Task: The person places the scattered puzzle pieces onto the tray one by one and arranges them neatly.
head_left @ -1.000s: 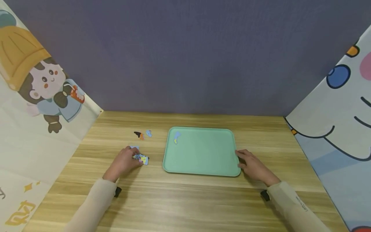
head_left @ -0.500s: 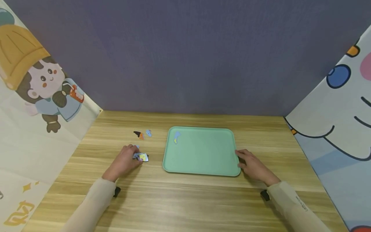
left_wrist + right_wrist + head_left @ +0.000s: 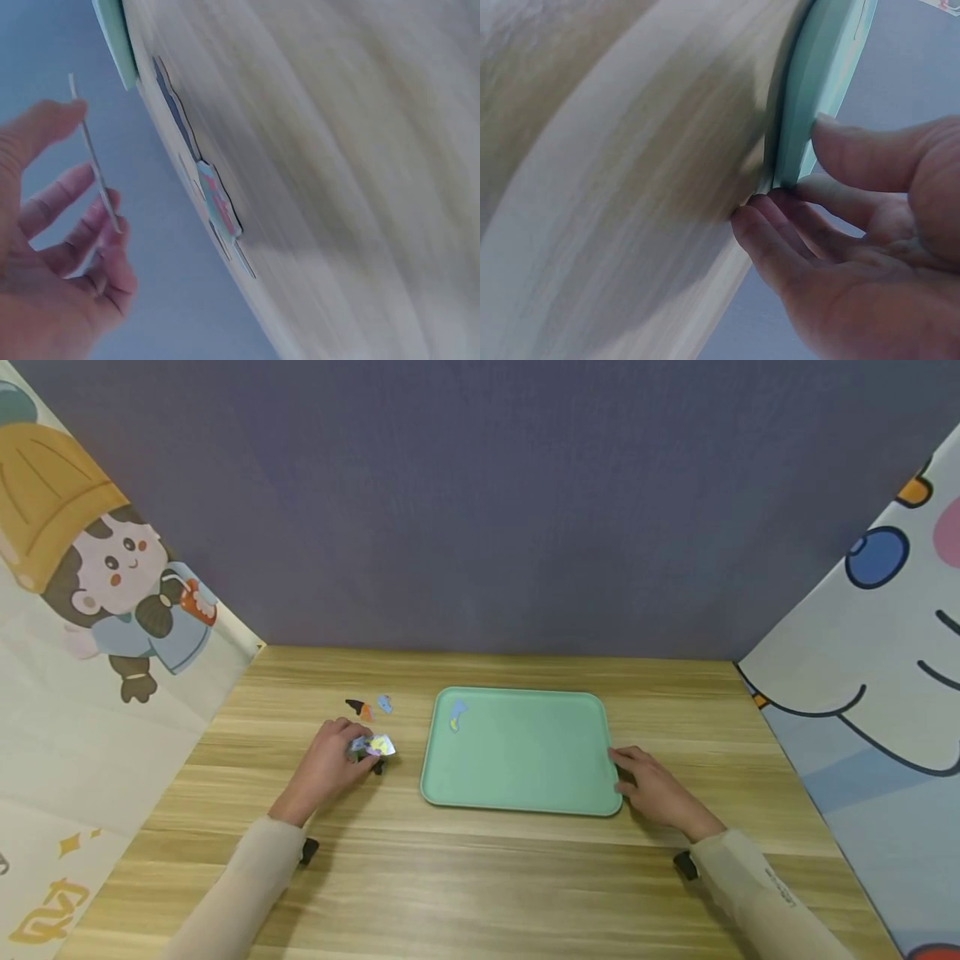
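Note:
My left hand pinches a light blue puzzle piece with yellow and purple marks, held above the table. In the left wrist view this piece appears thin and edge-on between thumb and fingers, apart from the wood. A dark piece lies below it, partly covered by the hand. Farther back are a black-and-orange piece and a small blue piece. My right hand rests against the right edge of a green tray, thumb and fingertips touching its side.
A blue piece with a yellow patch lies inside the tray at its back left. A dark wall stands behind the wooden table. Printed cartoon sheets flank both sides.
My left hand has raised the puzzle piece off the table and shifted it slightly back and right, exposing the dark piece below. My right hand and the tray have not moved.

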`<state>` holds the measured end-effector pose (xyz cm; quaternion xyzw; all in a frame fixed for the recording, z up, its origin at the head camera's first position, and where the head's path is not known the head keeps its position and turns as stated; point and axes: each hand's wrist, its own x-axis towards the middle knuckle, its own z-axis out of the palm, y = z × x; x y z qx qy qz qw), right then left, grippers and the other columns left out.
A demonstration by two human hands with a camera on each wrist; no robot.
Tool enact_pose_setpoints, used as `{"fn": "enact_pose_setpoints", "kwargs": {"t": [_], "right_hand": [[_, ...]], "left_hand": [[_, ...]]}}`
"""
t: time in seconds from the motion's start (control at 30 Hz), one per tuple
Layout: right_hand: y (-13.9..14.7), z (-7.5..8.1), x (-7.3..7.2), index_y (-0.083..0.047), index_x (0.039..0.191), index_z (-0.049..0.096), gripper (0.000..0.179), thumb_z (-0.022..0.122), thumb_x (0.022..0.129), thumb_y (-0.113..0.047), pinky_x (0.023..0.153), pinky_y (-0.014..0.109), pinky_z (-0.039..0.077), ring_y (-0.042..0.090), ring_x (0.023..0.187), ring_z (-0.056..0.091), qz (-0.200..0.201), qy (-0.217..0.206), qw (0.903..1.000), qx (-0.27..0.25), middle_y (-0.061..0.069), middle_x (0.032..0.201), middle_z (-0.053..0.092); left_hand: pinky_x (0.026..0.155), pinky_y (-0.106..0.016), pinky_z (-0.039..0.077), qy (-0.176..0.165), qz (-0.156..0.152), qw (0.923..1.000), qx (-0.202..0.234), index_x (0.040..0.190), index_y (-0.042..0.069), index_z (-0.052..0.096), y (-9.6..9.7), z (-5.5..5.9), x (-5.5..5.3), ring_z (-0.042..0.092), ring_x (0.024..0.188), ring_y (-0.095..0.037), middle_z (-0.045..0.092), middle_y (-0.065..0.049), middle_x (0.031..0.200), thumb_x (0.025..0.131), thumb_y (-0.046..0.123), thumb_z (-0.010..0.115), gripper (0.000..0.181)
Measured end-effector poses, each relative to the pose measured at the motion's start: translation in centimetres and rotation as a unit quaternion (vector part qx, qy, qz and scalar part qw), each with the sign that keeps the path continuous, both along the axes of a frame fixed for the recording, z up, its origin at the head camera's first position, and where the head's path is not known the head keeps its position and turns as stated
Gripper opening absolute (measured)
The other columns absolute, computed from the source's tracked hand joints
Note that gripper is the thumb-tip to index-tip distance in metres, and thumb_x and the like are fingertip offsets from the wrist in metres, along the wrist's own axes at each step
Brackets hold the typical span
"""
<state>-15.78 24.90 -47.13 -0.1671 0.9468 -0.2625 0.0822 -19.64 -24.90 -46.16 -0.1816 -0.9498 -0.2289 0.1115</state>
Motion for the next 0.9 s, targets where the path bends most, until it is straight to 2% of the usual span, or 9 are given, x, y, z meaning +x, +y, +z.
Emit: {"fn": "enact_pose_setpoints", "kwargs": {"t": [0.2, 0.47, 0.6, 0.73, 0.9], "right_hand": [[0.0, -0.1, 0.1, 0.011, 0.138, 0.036, 0.053, 0.057, 0.092, -0.003, 0.098, 0.057, 0.033, 0.045, 0.125, 0.035, -0.004, 0.0, 1.0, -0.002, 0.027, 0.136, 0.039], [-0.1, -0.1, 0.1, 0.011, 0.138, 0.036, 0.053, 0.058, 0.092, -0.003, 0.098, 0.056, 0.033, 0.044, 0.125, 0.036, -0.004, 0.002, 1.0, 0.0, 0.026, 0.135, 0.04], [-0.2, -0.1, 0.0, 0.012, 0.138, 0.036, 0.052, 0.057, 0.092, -0.003, 0.098, 0.057, 0.033, 0.044, 0.125, 0.036, -0.004, 0.003, 1.0, -0.001, 0.026, 0.135, 0.04], [-0.3, 0.1, 0.1, 0.012, 0.137, 0.037, 0.052, 0.058, 0.092, -0.002, 0.098, 0.057, 0.033, 0.045, 0.124, 0.037, -0.006, 0.004, 1.0, -0.003, 0.027, 0.134, 0.04], [-0.3, 0.2, 0.1, 0.011, 0.138, 0.037, 0.052, 0.057, 0.092, -0.003, 0.098, 0.057, 0.033, 0.044, 0.125, 0.036, -0.011, -0.001, 0.9999, -0.002, 0.026, 0.135, 0.04]], "left_hand": [[0.071, -0.038, 0.045, 0.021, -0.035, 0.9987, 0.03, 0.099, 0.003, 0.068, 1.1, 0.3, -0.2, 0.051, 0.086, -0.024, 0.059, -0.007, 0.097, 0.071, 0.017, 0.084, 0.035], [0.081, -0.044, 0.045, 0.025, -0.072, 0.9965, 0.036, 0.098, 0.002, 0.068, 3.2, 0.3, -0.7, 0.053, 0.091, -0.026, 0.059, -0.008, 0.097, 0.071, 0.018, 0.084, 0.035], [0.08, -0.042, 0.044, 0.026, -0.089, 0.9952, 0.033, 0.096, 0.003, 0.068, 4.6, 0.1, -1.0, 0.052, 0.09, -0.026, 0.061, -0.008, 0.096, 0.071, 0.019, 0.084, 0.034], [0.076, -0.038, 0.045, 0.005, -0.081, 0.9967, 0.001, 0.095, 0.004, 0.069, 6.3, -0.2, -1.1, 0.051, 0.084, -0.023, 0.059, -0.005, 0.091, 0.071, 0.023, 0.083, 0.034], [0.071, -0.035, 0.046, -0.044, -0.056, 0.9971, -0.028, 0.096, 0.002, 0.07, 8.7, -0.4, -0.8, 0.05, 0.081, -0.021, 0.056, -0.004, 0.088, 0.073, 0.027, 0.081, 0.035]]}}
